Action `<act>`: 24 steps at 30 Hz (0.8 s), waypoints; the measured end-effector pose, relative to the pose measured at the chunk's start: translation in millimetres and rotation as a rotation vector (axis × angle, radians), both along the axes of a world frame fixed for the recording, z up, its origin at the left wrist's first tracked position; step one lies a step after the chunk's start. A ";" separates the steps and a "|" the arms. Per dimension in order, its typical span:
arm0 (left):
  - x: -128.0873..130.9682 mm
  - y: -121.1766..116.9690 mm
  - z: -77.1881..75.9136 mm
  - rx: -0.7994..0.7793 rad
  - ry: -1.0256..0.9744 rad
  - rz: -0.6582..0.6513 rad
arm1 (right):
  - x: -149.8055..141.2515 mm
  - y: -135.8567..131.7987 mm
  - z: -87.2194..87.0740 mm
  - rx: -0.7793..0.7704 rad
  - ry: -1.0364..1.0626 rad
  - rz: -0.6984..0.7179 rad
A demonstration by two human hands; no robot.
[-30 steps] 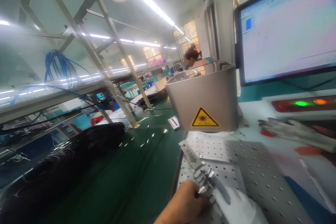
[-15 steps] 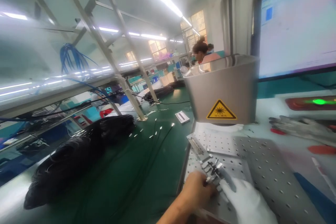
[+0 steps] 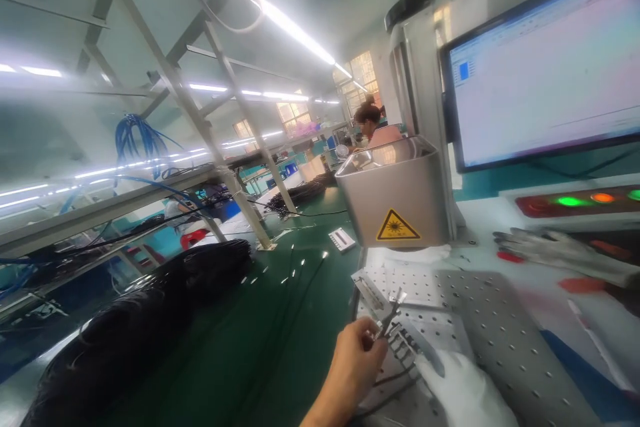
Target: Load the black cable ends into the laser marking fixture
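Note:
My bare left hand [image 3: 353,359] pinches a few thin metal-tipped cable ends [image 3: 391,310], lifted a little above a slotted metal fixture [image 3: 407,343] on the perforated plate [image 3: 493,330]. Beside it my right hand [image 3: 463,393], in a white glove, rests on the fixture with its fingers stretched along it; nothing shows in its grasp. A laser marking head [image 3: 395,193] with a yellow warning label hangs just beyond the plate.
A large black cable bundle [image 3: 135,320] lies on the green belt [image 3: 280,320] to the left, with loose cable ends nearby. A monitor [image 3: 543,67], a panel of lit buttons [image 3: 575,201] and a grey glove [image 3: 560,250] sit at right. Another person [image 3: 373,123] works far behind.
My left hand has lifted the metal-tipped ends up off the fixture; before, both hands pressed them into it. The view has shifted slightly.

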State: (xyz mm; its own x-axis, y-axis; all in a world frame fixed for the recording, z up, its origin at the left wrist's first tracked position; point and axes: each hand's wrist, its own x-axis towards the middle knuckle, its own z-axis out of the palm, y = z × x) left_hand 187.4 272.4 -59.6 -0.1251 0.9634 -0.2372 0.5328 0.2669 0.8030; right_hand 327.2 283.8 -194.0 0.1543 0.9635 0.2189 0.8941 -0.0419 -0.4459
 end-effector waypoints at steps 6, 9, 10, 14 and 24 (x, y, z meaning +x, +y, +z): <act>20.2 13.0 -6.7 0.007 0.116 -0.028 | -0.9 -6.7 16.2 0.020 -0.026 0.000; 19.4 12.3 -8.8 -0.042 0.127 -0.040 | -2.1 -7.9 19.5 0.026 -0.062 -0.006; 19.5 11.4 -7.9 -0.055 0.151 -0.034 | -2.2 -7.9 19.4 0.032 -0.078 -0.005; 23.9 8.1 0.9 -0.107 0.301 -0.033 | -1.6 -6.7 12.7 0.082 -0.098 0.012; 30.9 5.2 4.6 -0.149 0.355 -0.028 | 2.4 -2.8 -6.2 0.133 -0.147 0.047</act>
State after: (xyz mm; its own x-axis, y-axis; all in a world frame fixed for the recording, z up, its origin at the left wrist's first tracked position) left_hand 218.3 277.6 -55.0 -0.1991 0.9256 -0.3219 0.7791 0.3488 0.5210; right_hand 329.7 281.0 -200.2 0.0664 0.9300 0.3616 0.9496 0.0523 -0.3091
